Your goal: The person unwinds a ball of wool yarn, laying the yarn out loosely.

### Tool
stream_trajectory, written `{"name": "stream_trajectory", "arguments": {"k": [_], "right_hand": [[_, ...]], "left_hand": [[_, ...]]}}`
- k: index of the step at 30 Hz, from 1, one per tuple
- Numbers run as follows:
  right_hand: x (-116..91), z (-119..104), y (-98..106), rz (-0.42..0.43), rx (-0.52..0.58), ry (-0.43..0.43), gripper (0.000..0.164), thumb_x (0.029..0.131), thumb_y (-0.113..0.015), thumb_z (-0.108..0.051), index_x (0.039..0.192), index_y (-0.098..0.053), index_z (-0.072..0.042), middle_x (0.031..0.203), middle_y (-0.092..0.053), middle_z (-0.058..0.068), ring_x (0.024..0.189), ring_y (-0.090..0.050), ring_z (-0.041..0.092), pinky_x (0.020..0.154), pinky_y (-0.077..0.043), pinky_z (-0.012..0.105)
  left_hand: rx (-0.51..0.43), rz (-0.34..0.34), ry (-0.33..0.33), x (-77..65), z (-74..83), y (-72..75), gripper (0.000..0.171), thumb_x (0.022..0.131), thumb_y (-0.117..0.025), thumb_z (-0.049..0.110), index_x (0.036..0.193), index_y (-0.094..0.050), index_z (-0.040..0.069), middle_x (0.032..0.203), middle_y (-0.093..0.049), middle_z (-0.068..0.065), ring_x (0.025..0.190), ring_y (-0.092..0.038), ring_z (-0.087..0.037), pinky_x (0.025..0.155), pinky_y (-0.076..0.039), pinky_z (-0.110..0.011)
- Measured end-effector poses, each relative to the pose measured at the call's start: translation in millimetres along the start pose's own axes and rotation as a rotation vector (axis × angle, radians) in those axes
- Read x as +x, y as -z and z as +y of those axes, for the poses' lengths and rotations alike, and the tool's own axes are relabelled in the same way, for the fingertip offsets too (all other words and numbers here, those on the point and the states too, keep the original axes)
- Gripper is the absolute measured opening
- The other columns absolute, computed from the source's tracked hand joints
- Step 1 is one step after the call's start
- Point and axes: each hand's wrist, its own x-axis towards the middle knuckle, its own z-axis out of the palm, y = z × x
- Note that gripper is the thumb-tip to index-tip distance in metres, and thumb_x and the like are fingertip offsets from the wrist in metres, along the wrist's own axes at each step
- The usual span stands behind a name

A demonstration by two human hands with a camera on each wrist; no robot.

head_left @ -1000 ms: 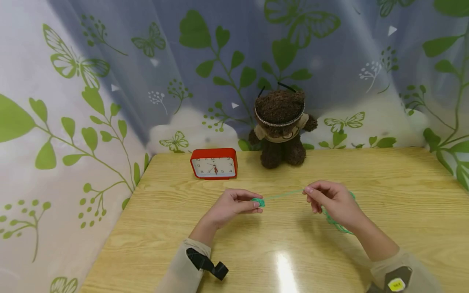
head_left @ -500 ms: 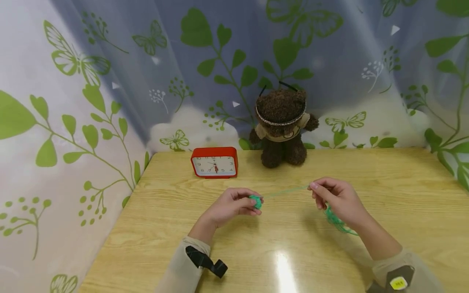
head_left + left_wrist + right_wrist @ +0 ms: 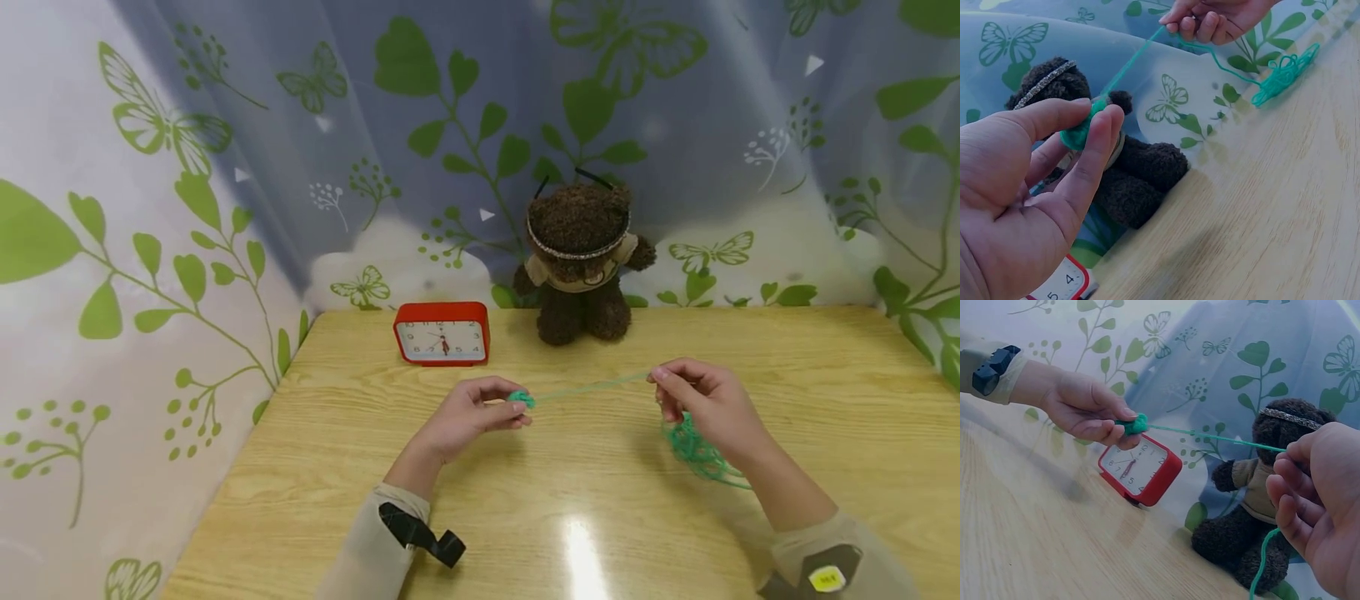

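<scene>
Left hand (image 3: 467, 418) pinches a small green yarn wad (image 3: 1137, 424) above mid-desk (image 3: 540, 508); right hand (image 3: 708, 408) pinches its taut strand (image 3: 1210, 435). Loose yarn pile (image 3: 1284, 76) lies toward the desk's right edge. Red clock (image 3: 442, 333) near back-left corner, dial shows 3, 4, 5. Right sleeve's yellow label (image 3: 827, 578): illegible.

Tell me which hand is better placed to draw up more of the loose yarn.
Probably the right hand: it pinches the green strand and is nearer the loose yarn, while the left hand holds the small green bundle.
</scene>
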Motion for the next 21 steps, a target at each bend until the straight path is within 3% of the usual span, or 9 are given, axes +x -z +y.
{"name": "stream_trajectory", "arguments": {"k": [6,15,21], "right_hand": [[0,0,8,0.054,-0.01,-0.04,0.021,0.104,-0.055,-0.019,0.096,-0.069,-0.005,0.075,-0.063,0.001,0.059,-0.054,0.018,0.052,-0.051,0.029],[0,0,18,0.109,-0.088,-0.066,0.023,0.104,-0.056,-0.022,0.096,-0.07,-0.005,0.075,-0.063,-0.002,0.06,-0.056,0.017,0.053,-0.05,0.03],[1,-2,24,0.128,-0.051,-0.083,0.023,0.103,-0.057,-0.023,0.095,-0.07,-0.005,0.075,-0.062,-0.001,0.06,-0.058,0.016,0.052,-0.05,0.028]], "left_hand": [[-0.028,0.04,0.018,0.6,1.2,0.0,0.03,0.096,-0.066,0.007,0.123,-0.063,-0.005,0.109,-0.068,-0.013,0.093,-0.074,-0.014,0.092,-0.06,-0.034],[-0.065,0.075,-0.032,1.1,1.0,-1.3,0.037,0.098,-0.063,0.007,0.13,-0.059,-0.01,0.125,-0.067,-0.022,0.094,-0.074,-0.012,0.086,-0.061,-0.025],[0.052,0.095,-0.02,2.1,-0.2,0.4,0.03,0.099,-0.062,0.011,0.127,-0.065,-0.001,0.129,-0.063,-0.023,0.098,-0.07,-0.011,0.093,-0.059,-0.032]]}}
